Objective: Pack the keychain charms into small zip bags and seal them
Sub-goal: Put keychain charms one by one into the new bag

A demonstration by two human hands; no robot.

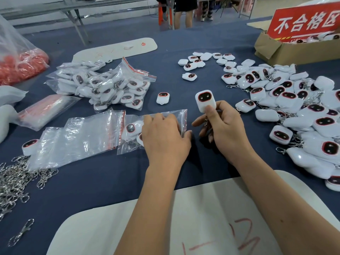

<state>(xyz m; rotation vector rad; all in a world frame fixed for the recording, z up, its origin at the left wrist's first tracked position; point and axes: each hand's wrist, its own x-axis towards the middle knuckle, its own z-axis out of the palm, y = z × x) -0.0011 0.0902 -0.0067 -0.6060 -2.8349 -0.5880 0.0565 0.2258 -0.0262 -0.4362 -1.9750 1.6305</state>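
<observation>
My right hand (223,128) pinches a white keychain charm (204,101) with a dark red-rimmed face, held upright above the blue cloth; its metal clip hangs under my palm. My left hand (164,138) grips the right end of a clear zip bag (155,124) lying on the table, with two charms (131,130) inside it. Empty zip bags (79,140) lie to the left. A big heap of loose charms (301,115) fills the right side.
Filled zip bags (108,85) are piled at centre left. Metal clips (16,181) lie at the left edge. A cardboard box (287,50) with a red sign (305,23) stands at back right. White boards lie near (165,227) and far (117,48). A single charm (162,98) sits mid-table.
</observation>
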